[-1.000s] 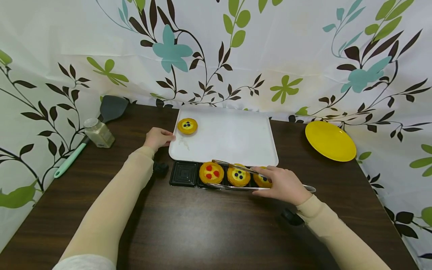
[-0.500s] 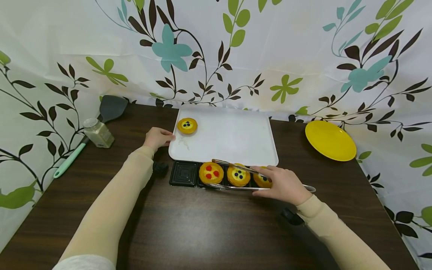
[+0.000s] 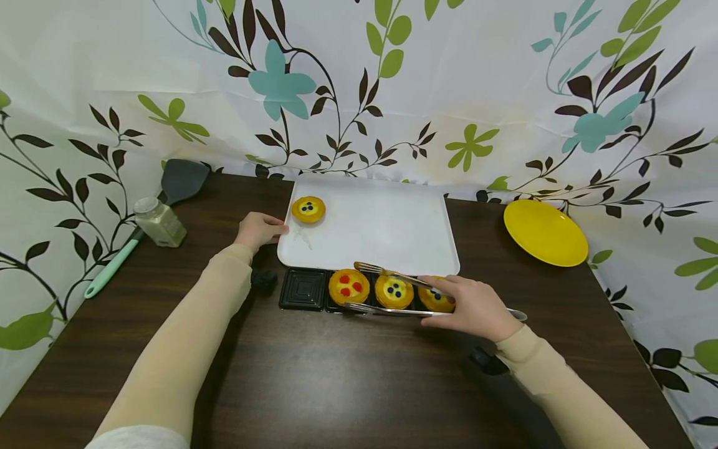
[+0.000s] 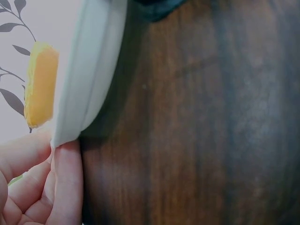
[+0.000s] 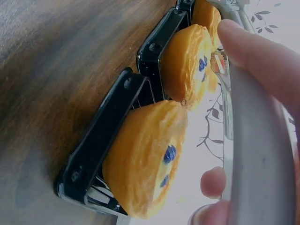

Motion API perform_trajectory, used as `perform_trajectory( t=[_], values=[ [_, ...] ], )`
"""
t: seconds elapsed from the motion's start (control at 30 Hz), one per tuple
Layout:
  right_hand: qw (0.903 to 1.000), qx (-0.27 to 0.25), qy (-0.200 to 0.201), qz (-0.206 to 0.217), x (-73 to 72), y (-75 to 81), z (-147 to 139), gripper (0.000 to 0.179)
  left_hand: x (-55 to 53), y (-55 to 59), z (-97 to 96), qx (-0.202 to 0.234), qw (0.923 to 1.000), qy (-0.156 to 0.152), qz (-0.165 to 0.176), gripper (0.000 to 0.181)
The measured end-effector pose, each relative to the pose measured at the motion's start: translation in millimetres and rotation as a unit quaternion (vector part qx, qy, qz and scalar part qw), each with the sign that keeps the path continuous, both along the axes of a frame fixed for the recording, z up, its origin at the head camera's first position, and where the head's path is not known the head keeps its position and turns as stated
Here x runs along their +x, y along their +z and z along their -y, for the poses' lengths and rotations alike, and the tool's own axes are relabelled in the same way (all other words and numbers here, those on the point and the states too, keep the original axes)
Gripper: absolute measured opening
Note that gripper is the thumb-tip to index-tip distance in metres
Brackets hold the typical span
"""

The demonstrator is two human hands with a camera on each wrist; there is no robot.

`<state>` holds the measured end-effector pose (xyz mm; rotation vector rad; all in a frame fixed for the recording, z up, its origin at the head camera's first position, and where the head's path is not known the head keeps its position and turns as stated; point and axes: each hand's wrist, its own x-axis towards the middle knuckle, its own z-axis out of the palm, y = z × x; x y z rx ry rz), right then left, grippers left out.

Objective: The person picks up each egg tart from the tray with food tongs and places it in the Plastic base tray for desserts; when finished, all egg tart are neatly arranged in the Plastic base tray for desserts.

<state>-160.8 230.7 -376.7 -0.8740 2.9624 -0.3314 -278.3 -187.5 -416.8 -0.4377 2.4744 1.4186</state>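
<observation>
My left hand [image 3: 258,231] pinches the left edge of a white tray [image 3: 387,227], thumb on the upper side and a finger underneath. On that tray sits one tart with blueberry-like dots [image 3: 308,209]. My right hand [image 3: 477,305] holds metal tongs [image 3: 367,268], their arms spread over a black segmented container [image 3: 303,289]. Three tarts stand in the container: a red-topped tart [image 3: 349,287], a middle blue-dotted tart [image 3: 394,291] and a right blue-dotted tart [image 3: 435,300], partly hidden by the hand. The container's leftmost compartment holds nothing. In the right wrist view, the tongs' handle [image 5: 262,154] lies along the fingers.
At the left, a spice jar [image 3: 159,222] stands beside a spatula [image 3: 185,181] with a mint handle. A yellow plate [image 3: 546,233] lies at the right. Behind the dark wooden table [image 3: 336,380] hangs a leaf-patterned cloth [image 3: 359,81].
The head view has shifted slightly. My right hand and the tongs have moved a little to the right over the tarts. My left hand stays on the tray edge.
</observation>
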Motion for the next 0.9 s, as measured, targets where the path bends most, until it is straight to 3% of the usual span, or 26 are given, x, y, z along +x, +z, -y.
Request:
perform_trajectory(
  t=[0.23,0.43,0.9],
  values=[
    [0.9995,-0.018,-0.007,0.025,-4.0,7.7,1,0.081,3.4,2.3,3.6,0.003,1.0,-0.003,-0.002,0.038],
    [0.9998,-0.019,0.001,0.008,-17.2,12.7,9,0.078,3.8,3.4,4.3,0.004,1.0,0.001,-0.005,0.037],
    [0.9998,0.014,-0.013,0.006,-89.4,21.6,54,0.08,0.7,0.3,2.5,0.007,1.0,0.001,-0.001,0.037]
  ],
)
